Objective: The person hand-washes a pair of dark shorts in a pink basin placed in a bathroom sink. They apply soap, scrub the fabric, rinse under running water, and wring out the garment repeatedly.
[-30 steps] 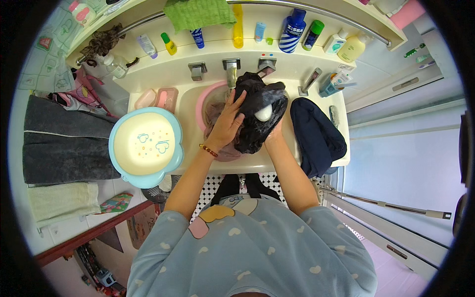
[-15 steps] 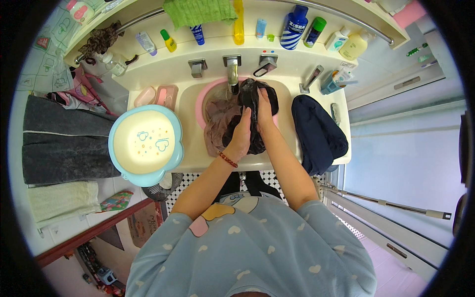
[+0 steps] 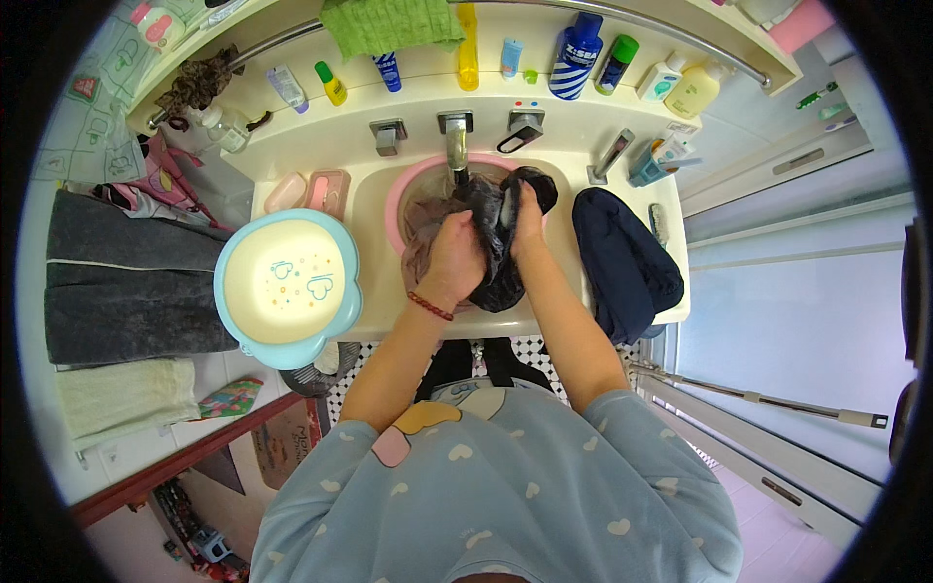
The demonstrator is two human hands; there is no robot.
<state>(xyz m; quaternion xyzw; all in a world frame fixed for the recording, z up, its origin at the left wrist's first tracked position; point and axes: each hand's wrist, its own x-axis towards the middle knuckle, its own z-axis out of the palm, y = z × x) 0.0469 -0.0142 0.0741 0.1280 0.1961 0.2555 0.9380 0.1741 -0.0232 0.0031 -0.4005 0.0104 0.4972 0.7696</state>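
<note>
A wet, black sheer cloth (image 3: 503, 284) is bunched between my two hands over a pink-rimmed basin (image 3: 394, 199) in the sink. My left hand (image 3: 455, 257) is closed in a fist on its left side. On the other side, my right hand (image 3: 527, 225) grips it, with part of the cloth spilling out beyond the fingers. A brownish-mauve wet cloth (image 3: 420, 228) lies in the basin at the left, partly covered by my left hand. Just above the black cloth is the spout of the faucet (image 3: 457, 146).
A blue-rimmed washbasin (image 3: 352, 282) sits on the counter's left, near a pink soap box (image 3: 328, 190). To the right lies a folded navy cloth (image 3: 622, 262). Bottles, including a blue-striped one (image 3: 577, 58), line the ledge behind. A green cloth (image 3: 389, 24) hangs on the rail.
My left hand has turned from flat against the black cloth to a closed fist, shifting slightly left. My right hand has moved a little away from it, with the cloth spread between them.
</note>
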